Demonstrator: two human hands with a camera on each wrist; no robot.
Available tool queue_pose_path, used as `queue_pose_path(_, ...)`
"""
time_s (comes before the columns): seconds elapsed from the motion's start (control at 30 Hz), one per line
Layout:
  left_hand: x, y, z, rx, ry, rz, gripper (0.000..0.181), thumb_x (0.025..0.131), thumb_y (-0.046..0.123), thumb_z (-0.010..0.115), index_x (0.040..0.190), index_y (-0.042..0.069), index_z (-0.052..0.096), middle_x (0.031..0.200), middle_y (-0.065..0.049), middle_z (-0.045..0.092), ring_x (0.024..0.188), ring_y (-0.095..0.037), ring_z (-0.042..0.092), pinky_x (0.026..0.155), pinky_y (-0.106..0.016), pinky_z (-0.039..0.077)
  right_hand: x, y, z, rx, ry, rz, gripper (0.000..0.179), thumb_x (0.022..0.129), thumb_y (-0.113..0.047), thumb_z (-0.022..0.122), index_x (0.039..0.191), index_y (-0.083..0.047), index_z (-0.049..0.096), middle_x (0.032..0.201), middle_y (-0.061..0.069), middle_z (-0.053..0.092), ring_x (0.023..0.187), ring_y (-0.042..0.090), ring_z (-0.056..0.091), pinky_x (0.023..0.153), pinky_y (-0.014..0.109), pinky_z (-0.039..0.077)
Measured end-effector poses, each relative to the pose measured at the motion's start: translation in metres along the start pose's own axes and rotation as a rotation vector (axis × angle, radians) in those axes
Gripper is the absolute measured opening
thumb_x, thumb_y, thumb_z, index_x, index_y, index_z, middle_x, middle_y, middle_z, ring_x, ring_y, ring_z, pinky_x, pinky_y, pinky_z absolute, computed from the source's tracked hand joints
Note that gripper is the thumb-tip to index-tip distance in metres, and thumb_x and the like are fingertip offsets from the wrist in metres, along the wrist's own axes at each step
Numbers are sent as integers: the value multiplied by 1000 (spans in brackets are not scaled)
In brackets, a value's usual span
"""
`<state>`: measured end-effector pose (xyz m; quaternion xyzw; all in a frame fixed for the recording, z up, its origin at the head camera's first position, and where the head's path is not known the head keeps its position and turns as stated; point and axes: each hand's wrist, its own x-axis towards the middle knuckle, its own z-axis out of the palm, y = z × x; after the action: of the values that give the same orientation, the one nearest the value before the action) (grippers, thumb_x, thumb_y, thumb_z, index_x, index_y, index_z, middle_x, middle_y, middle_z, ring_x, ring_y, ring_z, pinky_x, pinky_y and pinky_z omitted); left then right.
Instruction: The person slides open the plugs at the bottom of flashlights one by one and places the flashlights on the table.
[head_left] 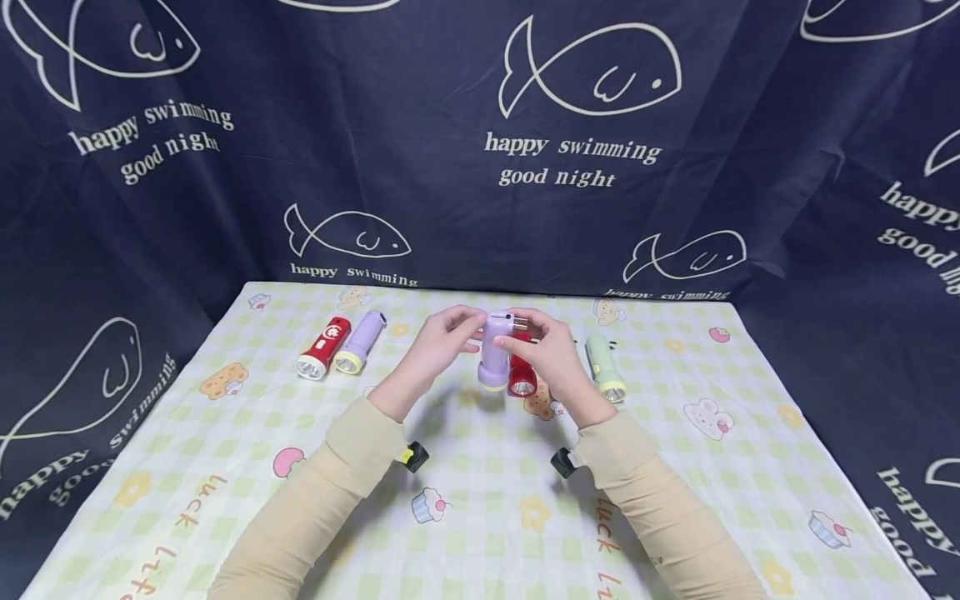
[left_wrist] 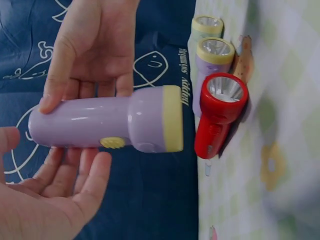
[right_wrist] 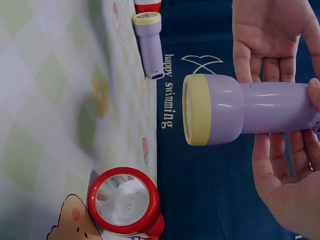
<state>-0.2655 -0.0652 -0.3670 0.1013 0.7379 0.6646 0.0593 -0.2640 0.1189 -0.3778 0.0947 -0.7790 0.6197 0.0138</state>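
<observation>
A purple flashlight (head_left: 494,354) with a yellow lens ring hangs lens-down above the table between both hands. My right hand (head_left: 551,350) grips it, thumb across the near side and fingers behind. Thin prongs (head_left: 520,322) stick out beside its upper end. My left hand (head_left: 442,337) is at the other side, fingertips at the upper end. In the left wrist view, the left hand's fingers (left_wrist: 95,180) lie fairly straight along the body, and its thumb stands apart from the end. A yellow button (left_wrist: 112,142) shows on the body.
A red-and-white flashlight (head_left: 324,348) and another purple flashlight (head_left: 361,342) lie at left. Beyond the held one lies a red flashlight (head_left: 522,379), with a green flashlight (head_left: 604,368) farther right. A further purple flashlight (left_wrist: 215,52) lies between those two. A dark curtain (head_left: 450,167) hangs behind the table.
</observation>
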Motion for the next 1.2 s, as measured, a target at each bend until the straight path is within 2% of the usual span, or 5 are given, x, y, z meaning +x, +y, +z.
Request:
queue_pose_path(0.3,-4,-17,-2,19,-32,202,34,89,8,63,121,0,57,119,-16,62,105,-25,61,89,-34,53,-1,-2,-1,67,3,-5,44,79,-15,76,120,-7,62,115,14,66,107,28,61,86,28,53)
queue_pose_path(0.5,-5,-28,0,25,-25,325,45,82,1,70,124,1,54,118,-17,61,105,-28,59,93,-47,50,-1,-6,0,92,14,-7,44,80,-15,76,121,-5,61,117,16,65,107,26,62,87,27,53)
queue_pose_path(0.73,-9,-33,4,-6,-39,333,54,79,-6,70,128,-3,49,122,-23,56,107,-36,56,93,-52,48,-2,-8,2,151,34,-17,42,81,-15,74,119,-4,61,117,13,64,102,17,63,85,25,53)
queue_pose_path(0.97,-23,-15,5,-35,-48,332,53,79,-10,68,127,-8,47,124,-23,51,107,-37,55,91,-47,50,0,-8,3,153,36,-28,40,82,-14,74,118,-3,62,111,11,65,93,13,63,78,23,55)
queue_pose_path(1.2,-24,-14,4,-66,-58,311,53,79,-11,68,127,-7,47,125,-23,51,107,-35,55,93,-48,49,1,-8,4,138,40,-24,40,81,-15,74,118,-4,62,110,12,65,91,13,64,77,24,55)
